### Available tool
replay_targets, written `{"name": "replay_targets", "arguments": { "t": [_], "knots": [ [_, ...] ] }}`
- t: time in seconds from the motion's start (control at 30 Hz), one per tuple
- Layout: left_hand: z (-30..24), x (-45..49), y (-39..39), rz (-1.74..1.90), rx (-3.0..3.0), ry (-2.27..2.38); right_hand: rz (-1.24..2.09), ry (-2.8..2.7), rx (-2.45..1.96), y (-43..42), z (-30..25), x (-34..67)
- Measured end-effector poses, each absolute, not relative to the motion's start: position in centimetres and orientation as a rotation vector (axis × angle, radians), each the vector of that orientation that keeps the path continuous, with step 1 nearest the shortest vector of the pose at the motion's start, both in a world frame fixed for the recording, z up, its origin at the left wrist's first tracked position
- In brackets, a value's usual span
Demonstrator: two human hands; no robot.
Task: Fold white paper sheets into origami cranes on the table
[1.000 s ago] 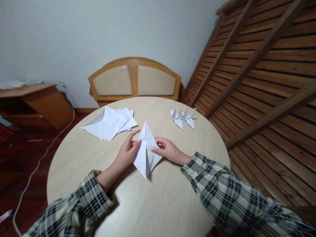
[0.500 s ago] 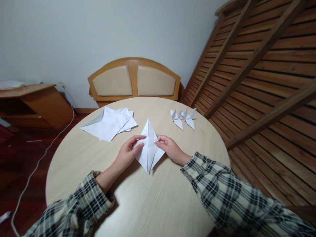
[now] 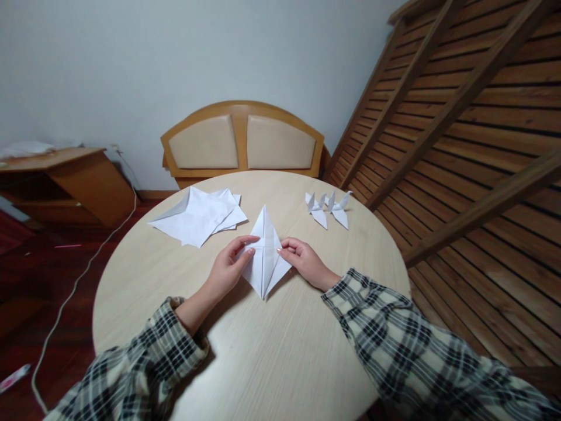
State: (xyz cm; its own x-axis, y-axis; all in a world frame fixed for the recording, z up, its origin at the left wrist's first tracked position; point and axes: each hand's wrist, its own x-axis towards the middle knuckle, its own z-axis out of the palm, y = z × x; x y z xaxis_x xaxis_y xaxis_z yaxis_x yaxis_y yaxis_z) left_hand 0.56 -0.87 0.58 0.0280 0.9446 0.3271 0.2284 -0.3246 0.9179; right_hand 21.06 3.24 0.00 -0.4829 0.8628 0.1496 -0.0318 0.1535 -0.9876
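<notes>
A white sheet of folded origami paper (image 3: pixel 265 266), diamond-shaped with a slit down its middle, is held just over the table between my hands. My left hand (image 3: pixel 230 257) pinches its left corner, thumb on top and index finger reaching across the upper left face. On the opposite side, my right hand (image 3: pixel 304 260) grips the right corner between thumb and fingers. Two finished paper cranes (image 3: pixel 319 210) stand beyond my right hand. Past my left hand lies a loose pile of creased white paper sheets (image 3: pixel 197 216).
The round pale wooden table (image 3: pixel 280 362) carries all the paper. Behind it stands a headboard (image 3: pixel 241 140) with two cream panels. A slatted wooden frame (image 3: pixel 473 140) leans at the right. A desk (image 3: pixel 83 181) and a white cable (image 3: pixel 74 286) are on the left.
My right thumb has moved slightly outward toward the paper's right corner. The right flap now spreads a little differently, while my left hand keeps its pinch. The whole view has shifted slightly.
</notes>
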Motion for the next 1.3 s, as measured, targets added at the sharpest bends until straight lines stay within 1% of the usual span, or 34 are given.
{"name": "replay_targets", "arguments": {
  "t": [0.2, 0.4, 0.57, 0.73, 0.9, 1.0, 1.13, 1.3],
  "knots": [
    [0.1, 0.6, -0.6, 1.368, 1.660, 1.214, 1.364, -1.631, -0.801, 2.8, -0.3, 21.1],
    [-0.1, 1.0, -1.1, 1.385, 1.645, 1.239, 1.256, -1.596, -0.899, 2.3, -0.3, 21.2],
    [0.7, 1.2, -2.2, 1.340, 1.650, 1.233, 1.265, -1.533, -0.955, 1.2, 1.2, 21.5],
    [1.9, 1.2, -2.5, 1.311, 1.725, 1.314, 1.185, -1.561, -1.000, 0.9, 2.9, 21.7],
    [3.4, 1.8, -2.7, 1.426, 2.102, 1.498, 0.987, -1.565, -0.972, 1.0, 3.8, 21.4],
    [4.0, 3.0, -3.3, 1.424, 2.154, 1.546, 0.821, -1.609, -0.996, 0.4, 4.5, 21.2],
    [3.3, 4.9, -4.0, 1.386, 1.914, 1.451, 0.571, -1.720, -1.020, -0.9, 5.2, 20.7],
    [1.9, 5.9, -4.2, 1.371, 1.458, 1.157, 0.286, -1.941, -1.019, -2.2, 4.5, 19.9]
  ]
}}
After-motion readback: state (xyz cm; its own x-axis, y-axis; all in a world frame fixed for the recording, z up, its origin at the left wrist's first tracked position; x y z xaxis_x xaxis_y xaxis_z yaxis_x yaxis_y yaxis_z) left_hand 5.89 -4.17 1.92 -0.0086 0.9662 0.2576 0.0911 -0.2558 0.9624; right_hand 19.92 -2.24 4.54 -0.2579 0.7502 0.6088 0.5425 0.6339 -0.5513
